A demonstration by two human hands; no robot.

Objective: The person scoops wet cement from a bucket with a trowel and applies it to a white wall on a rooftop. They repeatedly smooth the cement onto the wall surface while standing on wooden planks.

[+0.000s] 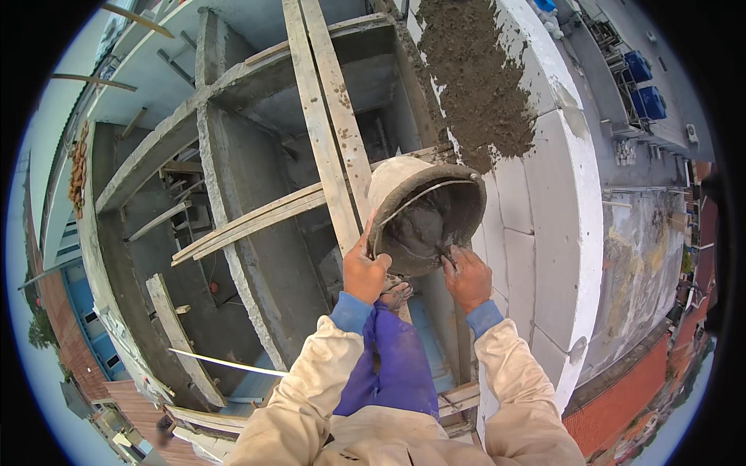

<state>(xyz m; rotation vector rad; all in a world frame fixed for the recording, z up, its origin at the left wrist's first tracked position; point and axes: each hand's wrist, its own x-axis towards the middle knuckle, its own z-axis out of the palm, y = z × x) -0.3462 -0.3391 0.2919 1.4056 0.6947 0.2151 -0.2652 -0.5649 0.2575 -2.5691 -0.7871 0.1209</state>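
A mortar-caked bucket (381, 186) is tilted toward me in front of my legs, its wire handle lying across the mouth. Wet grey mortar (423, 229) sits inside it. My left hand (365, 268) is closed on the bucket's left rim, thumb up. At the near right rim my right hand (468, 279) is closed around a thin dark handle that reaches into the mortar; the tool's head is buried, so its kind is hidden. Just beyond the bucket, a rough layer of mortar (482, 85) covers part of the pale block wall top (536, 202).
Long planks (326, 116) span the openings on my left, crossed by other boards (249, 225). Concrete beams (225, 186) frame deep openings below. My bare foot (396, 293) shows under the bucket. Beyond the wall's outer edge is a drop, with blue containers (647, 102) far down.
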